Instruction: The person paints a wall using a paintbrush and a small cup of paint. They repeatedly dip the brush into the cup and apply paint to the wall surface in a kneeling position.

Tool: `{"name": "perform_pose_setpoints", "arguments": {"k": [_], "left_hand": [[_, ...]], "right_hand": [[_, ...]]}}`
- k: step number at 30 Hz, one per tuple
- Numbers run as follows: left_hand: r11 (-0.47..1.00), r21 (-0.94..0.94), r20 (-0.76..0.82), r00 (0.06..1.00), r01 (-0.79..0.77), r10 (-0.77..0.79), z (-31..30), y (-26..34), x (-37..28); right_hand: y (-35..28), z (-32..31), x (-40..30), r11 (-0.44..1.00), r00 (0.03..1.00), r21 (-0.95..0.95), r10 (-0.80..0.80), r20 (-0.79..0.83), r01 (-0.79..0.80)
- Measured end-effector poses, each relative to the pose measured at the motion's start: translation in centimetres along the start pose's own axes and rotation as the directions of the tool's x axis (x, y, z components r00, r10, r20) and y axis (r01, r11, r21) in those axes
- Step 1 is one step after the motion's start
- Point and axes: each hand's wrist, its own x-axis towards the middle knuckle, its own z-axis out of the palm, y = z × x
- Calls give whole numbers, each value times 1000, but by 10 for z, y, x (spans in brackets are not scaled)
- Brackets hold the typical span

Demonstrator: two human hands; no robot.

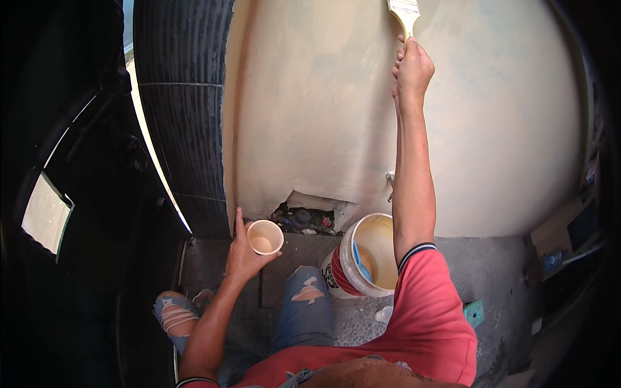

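My right hand (412, 68) grips the pale handle of a flat paintbrush (405, 10) high in front of the wall (310, 97); the bristles run out of the top of the picture, so contact with the wall cannot be told. Low on the left, my left hand (246, 252) is wrapped round a small plastic cup (265, 237) with a little pale liquid at the bottom. Between my arms stands a large plastic bucket (346, 264), partly behind my right arm, holding a blue item (361, 262) and some yellowish liquid.
A broken hole (310, 218) with debris opens at the wall's foot. A small tap (390, 178) juts from the wall. Dark corrugated metal (182, 121) borders the wall on the left. On the floor lie a green block (473, 313) and a whitish plastic item (383, 314). Household clutter stands far right.
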Motion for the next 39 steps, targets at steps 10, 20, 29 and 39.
{"name": "perform_pose_setpoints", "arguments": {"k": [10, 20, 29, 39], "left_hand": [[1000, -8, -34, 999, -13, 13, -8, 5, 1], [985, -137, 76, 991, -100, 112, -2, 26, 0], [929, 6, 106, 924, -371, 369, -9, -20, 7], [993, -46, 102, 988, -110, 114, -74, 96, -12]], "right_hand": [[97, -23, -81, 962, 962, 80, 265, -69, -259], [172, -87, -261, 840, 822, 26, 537, -192, -542], [275, -128, -420, 556, 629, -296, 657, -416, -777], [123, -60, -438, 365, 362, -67, 850, -383, -928]]}}
